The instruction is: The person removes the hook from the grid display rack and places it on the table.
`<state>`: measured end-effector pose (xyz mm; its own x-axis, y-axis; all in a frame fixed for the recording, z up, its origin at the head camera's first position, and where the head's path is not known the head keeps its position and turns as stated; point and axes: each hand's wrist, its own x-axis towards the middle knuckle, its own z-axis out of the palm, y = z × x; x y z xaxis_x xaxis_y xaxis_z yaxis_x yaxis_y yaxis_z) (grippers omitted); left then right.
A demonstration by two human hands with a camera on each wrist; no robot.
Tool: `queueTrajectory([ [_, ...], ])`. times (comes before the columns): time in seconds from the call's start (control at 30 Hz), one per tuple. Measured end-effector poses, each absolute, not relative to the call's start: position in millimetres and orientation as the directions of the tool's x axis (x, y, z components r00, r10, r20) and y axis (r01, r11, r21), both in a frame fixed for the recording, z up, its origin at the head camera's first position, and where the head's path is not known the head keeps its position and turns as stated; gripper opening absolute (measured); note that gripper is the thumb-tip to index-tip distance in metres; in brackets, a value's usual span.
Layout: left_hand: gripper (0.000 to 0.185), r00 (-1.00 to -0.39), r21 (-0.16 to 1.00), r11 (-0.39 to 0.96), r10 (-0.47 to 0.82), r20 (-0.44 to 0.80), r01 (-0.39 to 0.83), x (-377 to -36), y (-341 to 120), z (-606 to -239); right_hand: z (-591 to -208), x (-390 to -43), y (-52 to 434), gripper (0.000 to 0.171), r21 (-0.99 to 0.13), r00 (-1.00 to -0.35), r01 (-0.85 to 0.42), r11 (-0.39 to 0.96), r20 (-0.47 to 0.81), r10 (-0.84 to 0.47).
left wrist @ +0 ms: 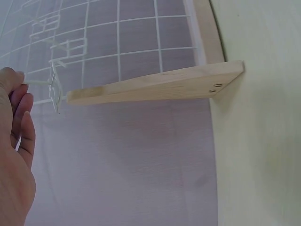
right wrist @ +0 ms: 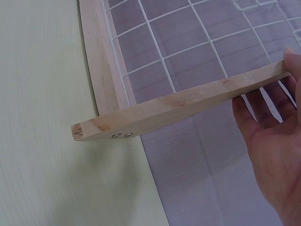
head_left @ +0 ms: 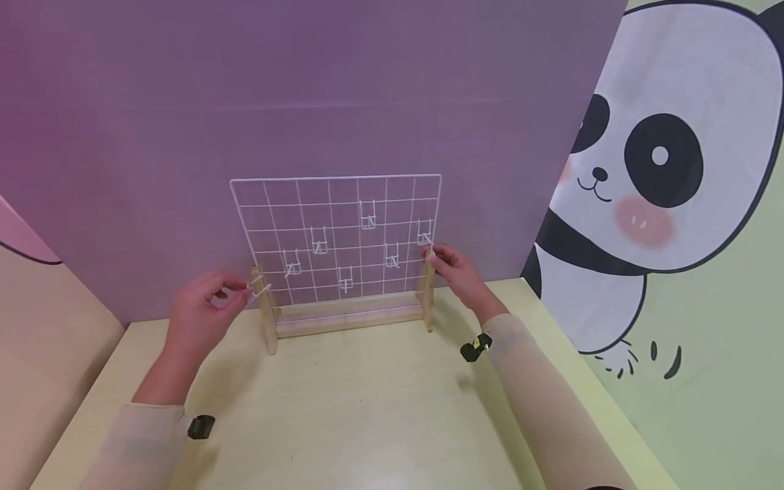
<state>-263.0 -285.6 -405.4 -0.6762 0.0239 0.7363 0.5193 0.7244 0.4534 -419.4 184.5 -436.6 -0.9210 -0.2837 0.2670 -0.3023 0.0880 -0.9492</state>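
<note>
A white wire grid panel stands upright in a wooden stand at the back of the table. Several white wire hooks hang on it at different heights. My left hand pinches a loose white hook between thumb and fingertips, just left of the stand's left post. In the left wrist view the hook's back frame faces the grid. My right hand grips the upper end of the stand's right post, thumb on the front edge and fingers behind.
The pale wooden tabletop extends in front of the stand. Behind it hangs a purple backdrop. A panda picture covers the wall at right. Each sleeve carries a small black device near the wrist.
</note>
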Motion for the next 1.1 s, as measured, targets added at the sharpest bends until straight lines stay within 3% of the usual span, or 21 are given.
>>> queueTrajectory([
  [0.27,0.025,-0.642,0.417,0.711,0.065,0.764,0.567,-268,-281,-421,-436,-421,184,0.036,-0.949,-0.914,-0.31,0.061,0.279,-0.295],
  [0.53,0.026,-0.664,0.412,0.714,0.098,0.741,0.566,-271,-274,-433,-434,-420,184,0.037,-0.951,-0.918,-0.299,0.078,0.265,-0.294],
  [1.1,0.02,-0.799,0.461,0.744,0.162,0.579,0.485,-272,-262,-460,-436,-420,184,0.037,-0.955,-0.925,-0.288,0.073,0.258,-0.278],
])
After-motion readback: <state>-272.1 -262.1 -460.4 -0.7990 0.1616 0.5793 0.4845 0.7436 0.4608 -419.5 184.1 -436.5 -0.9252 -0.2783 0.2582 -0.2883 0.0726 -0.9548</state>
